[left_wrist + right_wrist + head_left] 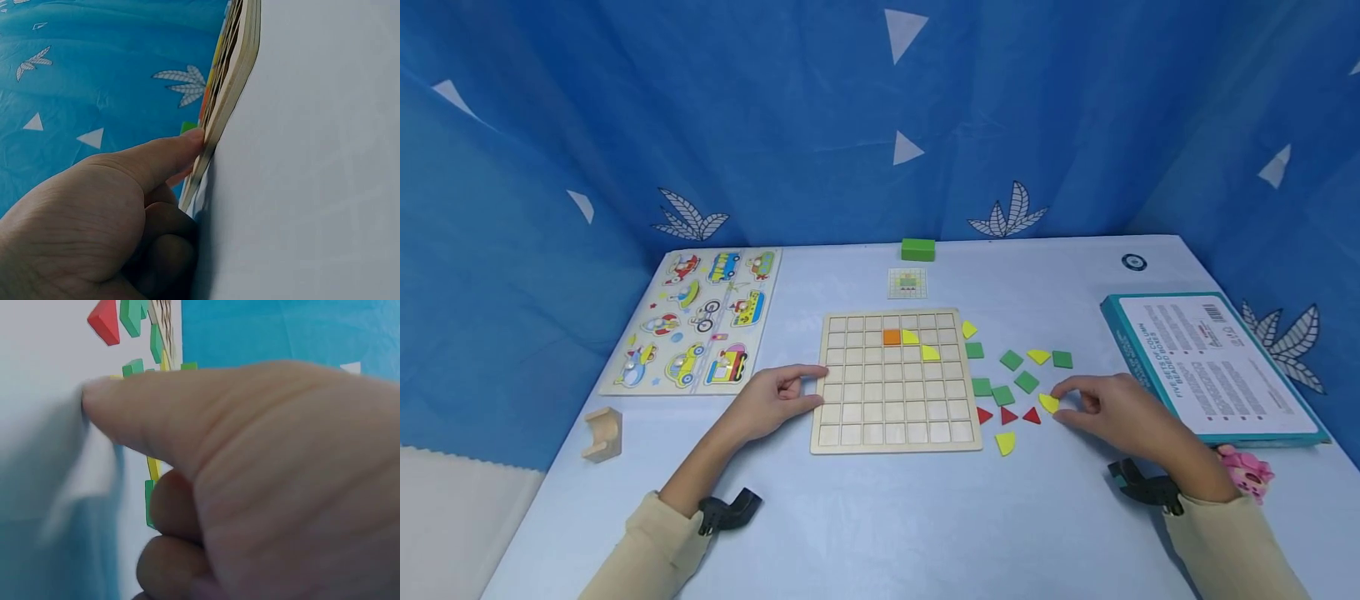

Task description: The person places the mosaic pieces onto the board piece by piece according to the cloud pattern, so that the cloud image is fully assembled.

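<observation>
A square wooden grid board lies mid-table, with one orange square tile and two yellow quarter-round tiles in its upper cells. My left hand touches the board's left edge with thumb and index fingertips set apart along it. In the left wrist view the thumb lies straight against that edge. To the right of the board, my right hand has thumb and index finger at a yellow quarter-round tile, pinching it at the table. The thumb mostly hides this tile in the right wrist view.
Loose green squares, red triangles and yellow quarter-rounds lie right of the board. Behind it are a pattern card and green block. A picture puzzle and wooden piece lie left; a teal-edged box lies right.
</observation>
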A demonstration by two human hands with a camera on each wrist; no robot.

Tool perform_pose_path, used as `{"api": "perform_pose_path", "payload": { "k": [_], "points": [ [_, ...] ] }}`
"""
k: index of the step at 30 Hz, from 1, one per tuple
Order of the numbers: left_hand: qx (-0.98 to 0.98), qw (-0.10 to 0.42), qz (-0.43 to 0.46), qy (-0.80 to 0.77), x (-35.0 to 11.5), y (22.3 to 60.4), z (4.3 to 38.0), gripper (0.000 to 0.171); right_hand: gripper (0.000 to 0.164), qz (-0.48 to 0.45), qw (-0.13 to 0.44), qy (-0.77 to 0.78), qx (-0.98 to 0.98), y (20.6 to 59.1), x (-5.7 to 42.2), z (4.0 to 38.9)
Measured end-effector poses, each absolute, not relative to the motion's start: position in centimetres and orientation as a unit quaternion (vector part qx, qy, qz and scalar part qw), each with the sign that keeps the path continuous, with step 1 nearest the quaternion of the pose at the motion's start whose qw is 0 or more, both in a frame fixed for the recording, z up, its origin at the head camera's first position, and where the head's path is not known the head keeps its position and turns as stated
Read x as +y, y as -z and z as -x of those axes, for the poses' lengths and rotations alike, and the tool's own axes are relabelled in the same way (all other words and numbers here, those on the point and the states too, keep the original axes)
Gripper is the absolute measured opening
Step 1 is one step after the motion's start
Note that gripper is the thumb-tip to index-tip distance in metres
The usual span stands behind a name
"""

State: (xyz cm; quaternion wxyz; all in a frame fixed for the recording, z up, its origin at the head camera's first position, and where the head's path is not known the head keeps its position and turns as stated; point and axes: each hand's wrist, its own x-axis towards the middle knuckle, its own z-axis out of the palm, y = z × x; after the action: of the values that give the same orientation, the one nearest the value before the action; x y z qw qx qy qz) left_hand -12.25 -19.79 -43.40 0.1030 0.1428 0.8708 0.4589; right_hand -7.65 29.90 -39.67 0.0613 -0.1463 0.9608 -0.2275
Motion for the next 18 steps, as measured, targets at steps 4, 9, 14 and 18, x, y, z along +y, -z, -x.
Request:
{"api": "perform_pose_path", "payload": {
  "k": [4, 9, 14, 18],
  "points": [
    [0.872, 0.103, -0.139, -0.458, -19.79, 43.44, 12.26, 0.037, 0.033, 0.159, 0.061, 0.239, 0.956, 39.76, 30.11, 7.77],
    [0.874, 0.106, -0.133, -0.456, -19.84, 43.51, 12.25, 0.037, 0.036, 0.169, 0.056, 0.252, 0.951, 39.77, 30.16, 7.82],
    [0.877, 0.109, -0.127, -0.451, -19.78, 43.44, 12.25, 0.037, 0.032, 0.161, 0.041, 0.242, 0.956, 39.83, 29.94, 7.71],
    [0.877, 0.107, -0.128, -0.450, -19.71, 43.42, 12.30, 0.037, 0.031, 0.148, 0.031, 0.221, 0.964, 40.07, 29.53, 7.73]
  ]
}}
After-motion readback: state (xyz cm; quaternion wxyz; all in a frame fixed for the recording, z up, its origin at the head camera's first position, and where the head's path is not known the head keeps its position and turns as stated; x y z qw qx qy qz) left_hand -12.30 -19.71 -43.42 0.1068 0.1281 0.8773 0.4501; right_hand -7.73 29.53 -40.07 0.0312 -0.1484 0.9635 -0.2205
